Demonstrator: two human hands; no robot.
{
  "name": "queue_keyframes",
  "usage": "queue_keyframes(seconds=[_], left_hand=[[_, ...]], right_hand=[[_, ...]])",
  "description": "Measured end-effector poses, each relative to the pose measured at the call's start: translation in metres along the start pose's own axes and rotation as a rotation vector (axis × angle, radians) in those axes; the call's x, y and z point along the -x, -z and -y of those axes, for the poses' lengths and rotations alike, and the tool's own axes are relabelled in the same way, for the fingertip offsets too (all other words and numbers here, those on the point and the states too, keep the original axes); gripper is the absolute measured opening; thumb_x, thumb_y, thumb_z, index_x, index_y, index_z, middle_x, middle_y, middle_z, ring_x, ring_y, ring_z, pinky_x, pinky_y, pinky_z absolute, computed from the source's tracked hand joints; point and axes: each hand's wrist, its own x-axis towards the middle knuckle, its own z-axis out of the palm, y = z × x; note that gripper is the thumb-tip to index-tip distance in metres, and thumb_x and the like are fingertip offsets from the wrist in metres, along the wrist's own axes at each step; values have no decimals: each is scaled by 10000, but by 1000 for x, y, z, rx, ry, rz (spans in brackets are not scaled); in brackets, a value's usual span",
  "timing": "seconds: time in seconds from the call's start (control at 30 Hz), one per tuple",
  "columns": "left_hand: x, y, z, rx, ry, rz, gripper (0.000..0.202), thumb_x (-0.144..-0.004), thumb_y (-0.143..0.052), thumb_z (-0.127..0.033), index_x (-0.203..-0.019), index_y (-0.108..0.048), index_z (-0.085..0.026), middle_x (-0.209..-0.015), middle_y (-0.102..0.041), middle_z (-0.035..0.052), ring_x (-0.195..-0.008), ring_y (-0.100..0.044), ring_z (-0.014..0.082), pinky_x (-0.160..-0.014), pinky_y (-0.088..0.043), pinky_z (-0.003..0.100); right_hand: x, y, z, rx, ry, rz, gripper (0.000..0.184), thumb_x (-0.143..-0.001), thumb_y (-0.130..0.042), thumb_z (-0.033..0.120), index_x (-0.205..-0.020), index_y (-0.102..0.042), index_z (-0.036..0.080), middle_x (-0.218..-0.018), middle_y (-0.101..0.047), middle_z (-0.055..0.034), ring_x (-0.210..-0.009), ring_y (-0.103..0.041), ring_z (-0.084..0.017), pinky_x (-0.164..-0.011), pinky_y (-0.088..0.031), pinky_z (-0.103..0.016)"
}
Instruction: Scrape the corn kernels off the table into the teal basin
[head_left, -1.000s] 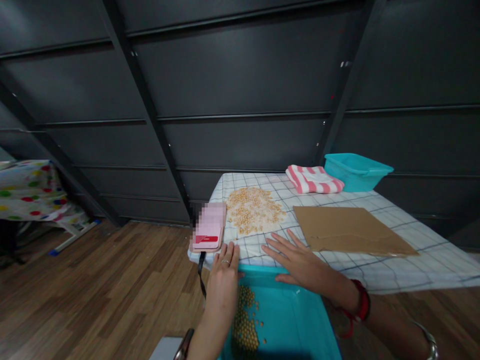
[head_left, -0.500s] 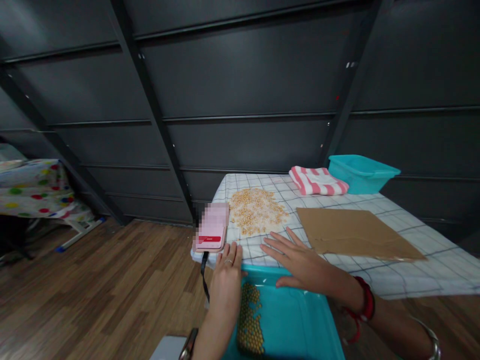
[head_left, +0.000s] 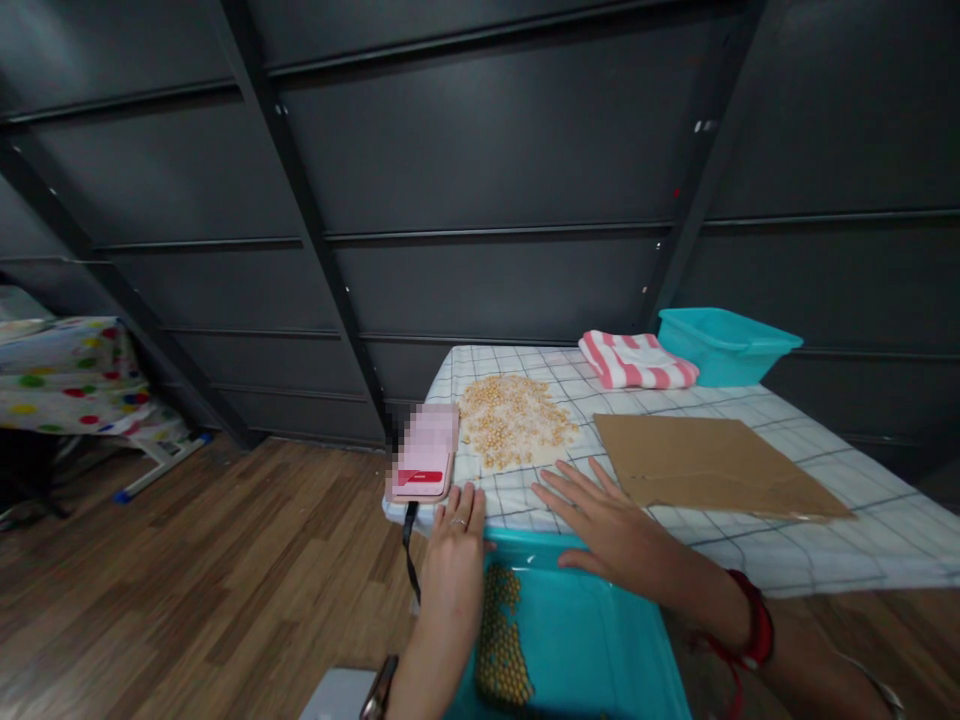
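Judged part done: beans [head_left: 504, 655] in the tub [head_left: 585, 630] at the near edge; mixed pile [head_left: 517, 420] outstanding toward the desk's [head_left: 795, 560] left edge. Left hand [head_left: 454, 550], right hand [head_left: 604, 518] apart, flattened, gripping nothing visible.

- Head cam: on person's head, looks forward, down.
- Left hand [head_left: 455, 560], right hand [head_left: 604, 525] close, lower centre.
- Table [head_left: 885, 535] beyond; dark wall [head_left: 487, 160] farthest, fills upper half.
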Motion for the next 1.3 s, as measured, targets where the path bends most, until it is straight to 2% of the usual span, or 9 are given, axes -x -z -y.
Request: queue_keyframes(seconds=[0.1, 0.23, 0.53, 0.8, 0.9, 1.07, 1.3], left_hand=[[4, 1, -1, -7, -4, -11, 526, -754, -489, -18, -1255, -490, -181, -1303, -559, 131, -1215, -490, 258, -955, -469, 472], [10, -1, 0, -21, -37, -22, 600, -744, -451, 4, -1313, -425, -185, -1331, -532, 133, -1244, -455, 258, -954, -472, 456], [18, -3, 2, -45, -47, -25, 705, -711, -333, 72, -1369, -346, -183, -1379, -482, 117, -1279, -405, 243, -979, -453, 425], [10, 3, -4, -71, -21, -27, 536, -797, -343, 11, -1296, -460, -147, -1314, -543, 141, -1235, -466, 251, -963, -467, 441], [7, 4, -6, -104, -24, -26, 483, -811, -336, 0, -1252, -500, -104, -1291, -564, 147, -1214, -493, 243, -954, -475, 417], [5, 4, -5, -125, -20, -26, 479, -801, -359, 5, -1236, -513, -126, -1280, -581, 122, -1197, -511, 227, -944, -482, 398], [3, 3, -4, -76, -13, -20, 459, -780, -467, -42, -1230, -513, -126, -1274, -578, 147, -1192, -517, 247, -946, -480, 438]], right_hand=[[7, -11, 3, 16, -25, 2, 608, -847, -506, 468, -1361, -365, 174, -1330, -497, -154, -1265, -394, -301, -997, -340, -557], [10, -17, 5, 12, -32, 2, 579, -853, -510, 416, -1366, -353, 198, -1342, -489, -137, -1292, -355, -294, -1020, -297, -572], [9, -14, 20, 50, -12, 15, 725, -741, -654, 371, -1372, -331, 215, -1359, -473, -129, -1293, -345, -320, -1016, -266, -613], [8, -8, 15, 80, -26, -13, 596, -783, -585, 269, -1338, -383, 193, -1320, -509, -141, -1258, -395, -330, -980, -317, -613], [5, -4, 12, 53, -10, -14, 568, -803, -563, 284, -1334, -388, 184, -1320, -509, -144, -1263, -391, -321, -993, -317, -594], [-1, -1, 10, 9, 22, 1, 557, -832, -545, 352, -1341, -383, 193, -1313, -521, -124, -1269, -392, -285, -1026, -300, -560], [-6, -1, 11, -61, 28, 1, 580, -829, -562, 369, -1345, -382, 176, -1329, -505, -125, -1282, -372, -283, -1048, -278, -553]])
